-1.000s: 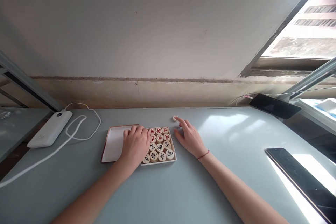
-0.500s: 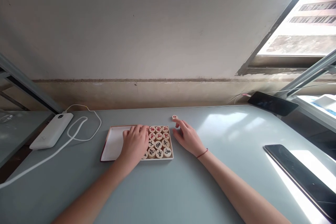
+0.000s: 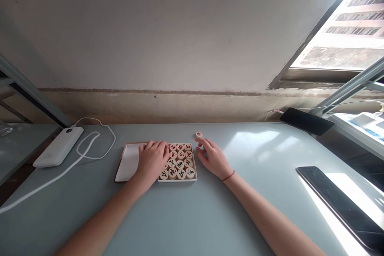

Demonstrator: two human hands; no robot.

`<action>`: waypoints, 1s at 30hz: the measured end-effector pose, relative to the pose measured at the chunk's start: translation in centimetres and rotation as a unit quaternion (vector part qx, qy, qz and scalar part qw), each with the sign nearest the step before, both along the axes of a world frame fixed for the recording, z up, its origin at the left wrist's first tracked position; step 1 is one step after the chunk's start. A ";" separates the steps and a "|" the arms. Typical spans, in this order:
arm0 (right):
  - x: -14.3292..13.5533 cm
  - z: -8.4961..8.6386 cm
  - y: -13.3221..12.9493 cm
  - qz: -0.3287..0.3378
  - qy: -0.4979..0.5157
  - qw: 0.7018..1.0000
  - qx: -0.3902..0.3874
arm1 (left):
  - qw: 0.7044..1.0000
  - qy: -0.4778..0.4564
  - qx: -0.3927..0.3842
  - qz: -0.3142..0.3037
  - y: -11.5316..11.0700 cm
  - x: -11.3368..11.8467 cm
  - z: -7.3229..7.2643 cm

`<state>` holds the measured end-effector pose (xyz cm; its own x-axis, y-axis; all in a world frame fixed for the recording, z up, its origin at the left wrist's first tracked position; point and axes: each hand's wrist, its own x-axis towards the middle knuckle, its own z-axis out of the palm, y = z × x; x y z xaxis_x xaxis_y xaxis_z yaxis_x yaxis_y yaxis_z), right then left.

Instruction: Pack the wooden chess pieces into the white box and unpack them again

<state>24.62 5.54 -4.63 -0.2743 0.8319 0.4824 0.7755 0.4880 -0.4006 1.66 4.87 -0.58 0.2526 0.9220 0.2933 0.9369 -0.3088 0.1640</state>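
Observation:
A shallow white box [image 3: 196, 167] on the desk holds rows of round wooden Chinese chess pieces [image 3: 180, 164], marked in red at the back and black in front. My left hand [image 3: 152, 160] lies over the box's left side, fingers curled down and together. Whatever is beneath its fingertips is hidden. Left of it, and partly covered by it, lies the box's lid [image 3: 128, 162], white inside. One loose red-marked chess piece [image 3: 198, 134] lies behind the box. My right hand [image 3: 214, 160] is just in front of that piece, thumb and index finger apart, holding nothing.
A white power bank [image 3: 58, 147] with a looping white cable [image 3: 90, 144] lies at the left. At the right are a dark phone [image 3: 339, 204] in sunlight and another dark phone [image 3: 307, 121] by the rear post. The wall [image 3: 156, 108] closes off the desk's back.
The view has shifted slightly. My left hand has moved a little left, uncovering more of the front-row pieces. My right hand stays near the loose piece, its fingers shifted slightly.

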 end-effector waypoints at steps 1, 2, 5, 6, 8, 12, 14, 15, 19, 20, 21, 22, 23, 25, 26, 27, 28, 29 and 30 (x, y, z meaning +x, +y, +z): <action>-0.2 0.1 -0.1 0.005 -0.006 1.000 0.016 | 1.000 -0.010 -0.001 0.000 0.1 0.0 0.0; -0.4 0.3 -0.3 0.011 -0.012 0.999 0.034 | 1.000 -0.020 -0.001 0.000 0.2 -0.1 0.1; -1.3 1.1 -1.1 0.038 -0.012 0.995 0.088 | 0.999 -0.048 0.003 -0.001 0.3 -0.1 0.7; -1.7 1.3 -1.5 0.050 -0.005 0.994 0.101 | 0.998 -0.061 -0.002 -0.011 0.1 0.0 1.0; -2.6 1.9 -2.3 0.076 0.007 0.990 0.121 | 0.991 -0.116 -0.041 -0.050 -0.3 0.3 1.9; -4.1 2.7 -3.6 0.118 0.019 0.978 0.171 | 0.893 -0.359 -0.240 -0.123 -1.4 1.3 3.0; -4.2 3.1 -3.7 0.129 0.028 0.973 0.187 | 0.855 -0.417 -0.283 -0.122 -1.7 1.5 3.0; -4.1 3.2 -3.5 0.130 0.032 0.973 0.188 | 0.846 -0.434 -0.287 -0.117 -1.8 1.5 2.8; -2.4 3.1 -0.8 0.054 0.067 0.985 0.150 | 0.882 -0.402 -0.231 -0.081 -1.7 0.2 2.1; -1.8 2.8 0.3 0.010 0.080 0.989 0.125 | 0.897 -0.380 -0.213 -0.074 -1.7 -0.3 1.9; -1.2 2.4 1.3 -0.030 0.089 0.991 0.094 | 0.909 -0.360 -0.197 -0.069 -1.7 -0.8 1.7; -0.7 1.8 2.3 -0.065 0.095 0.991 0.067 | 0.917 -0.345 -0.187 -0.068 -1.8 -1.4 1.6; -0.2 1.1 3.2 -0.087 0.088 0.991 0.040 | 0.922 -0.336 -0.179 -0.066 -1.8 -1.9 1.4; 0.5 -0.3 4.4 -0.100 0.069 0.993 0.002 | 0.927 -0.330 -0.170 -0.059 -1.8 -2.7 1.0; 0.6 -1.0 4.8 -0.100 0.061 0.993 -0.011 | 0.928 -0.328 -0.169 -0.056 -1.9 -3.0 0.8; 0.8 -1.5 4.9 -0.098 0.056 0.993 -0.019 | 0.929 -0.325 -0.170 -0.057 -1.9 -3.2 0.7; 0.8 -1.8 5.0 -0.096 0.054 0.994 -0.026 | 0.929 -0.321 -0.173 -0.059 -1.9 -3.4 0.6; 0.8 -2.1 4.9 -0.094 0.051 0.994 -0.031 | 0.930 -0.317 -0.177 -0.062 -1.9 -3.4 0.5; 0.8 -2.2 4.9 -0.092 0.048 0.994 -0.036 | 0.930 -0.314 -0.181 -0.066 -1.9 -3.5 0.5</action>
<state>25.43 10.39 -6.79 -0.0699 0.8973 0.4358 0.8055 0.3085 -0.5060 -1.83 2.98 -0.07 0.2547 0.9620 0.0981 0.5797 -0.2331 0.7808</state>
